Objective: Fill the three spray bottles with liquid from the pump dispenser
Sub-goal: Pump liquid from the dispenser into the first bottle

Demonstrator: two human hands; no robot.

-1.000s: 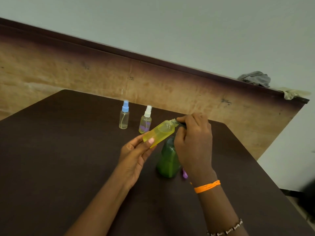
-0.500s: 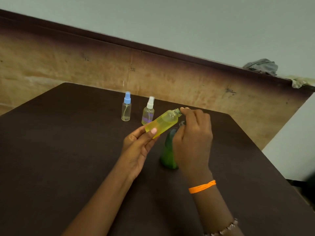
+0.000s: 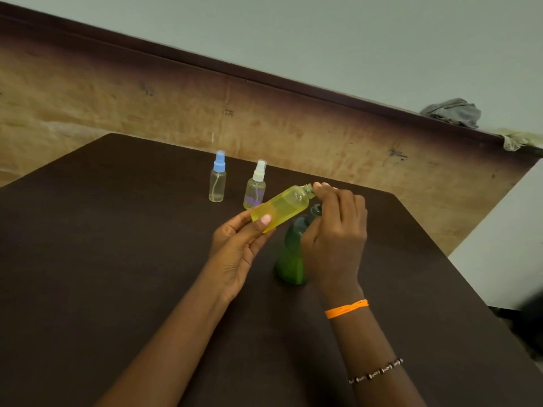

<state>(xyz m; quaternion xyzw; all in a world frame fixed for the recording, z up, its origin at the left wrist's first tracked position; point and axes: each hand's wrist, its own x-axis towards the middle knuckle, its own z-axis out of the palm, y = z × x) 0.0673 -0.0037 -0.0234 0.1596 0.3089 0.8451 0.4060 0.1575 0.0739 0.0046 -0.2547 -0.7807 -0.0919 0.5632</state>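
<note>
Since 1 s ago the right hand (image 3: 333, 233) has shifted: fingertips then wrapped the yellow bottle's neck w/ the pump spout at its mouth, now they sit just past the open mouth, lifted a bit off the pump. Bottle and left hand barely moved rel. to each other; the camera tilted, so everything sits lower in frame.

Head view: left hand (image 3: 235, 248) holds the yellow spray bottle (image 3: 280, 208) by its base end, thumb on the near face, fingers curled behind. Bottle is tilted, neck up and to the right, cap off, mostly full of yellow liquid. Right hand's fingers are curled, tips bunched next to the bottle mouth; can't tell if they pinch anything. It covers most of the pump head of the green pump dispenser (image 3: 291, 257), which stands upright on the dark brown table (image 3: 102, 245) just under the yellow bottle. An orange band (image 3: 346, 308) and a beaded bracelet (image 3: 376, 371) are on the right wrist/forearm.

Farther back on the table: blue-capped spray bottle (image 3: 218, 179) and white-capped spray bottle (image 3: 256, 186), both upright, capped, near each other, apart from the hands. Blue one looks nearly empty; white one has a purple label. Grey cloth (image 3: 452, 112) lies on the ledge, upper right.
</note>
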